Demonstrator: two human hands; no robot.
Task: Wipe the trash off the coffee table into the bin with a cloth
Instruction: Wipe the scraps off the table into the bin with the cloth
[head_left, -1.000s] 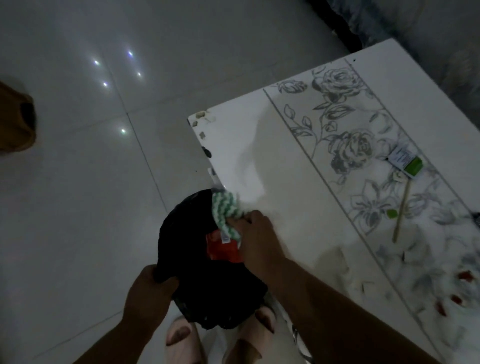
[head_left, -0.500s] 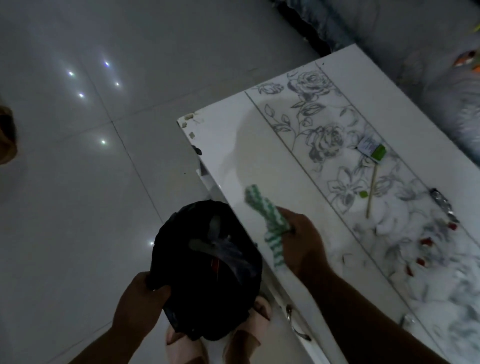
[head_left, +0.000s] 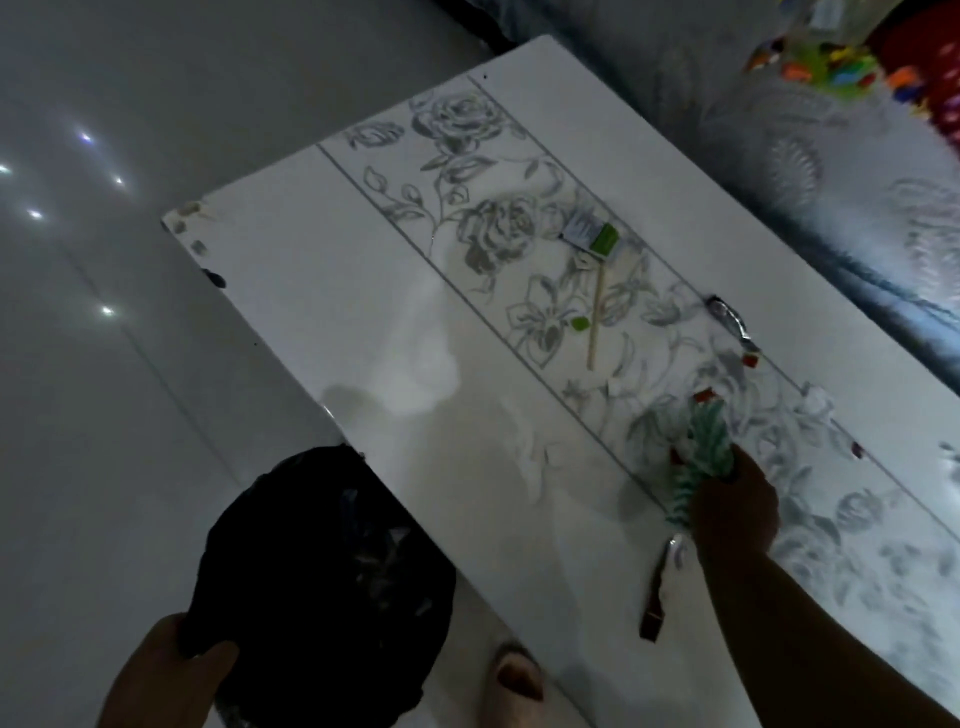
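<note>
The worktop is glossy white with a grey rose-and-leaf band. The cloth shows green-and-white zigzag stripes. The bin is black-lined. At one o'clock lie a green-and-white wrapper and red scraps.

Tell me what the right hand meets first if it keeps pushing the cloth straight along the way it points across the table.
Probably the small red scrap just past the tip of the cloth held in the right hand; farther along that line lies another red bit. Their spacing is hard to judge.

glossy white coffee table with a grey rose-print strip, littered with a thin wooden stick, a green-and-white wrapper and little red scraps
</note>
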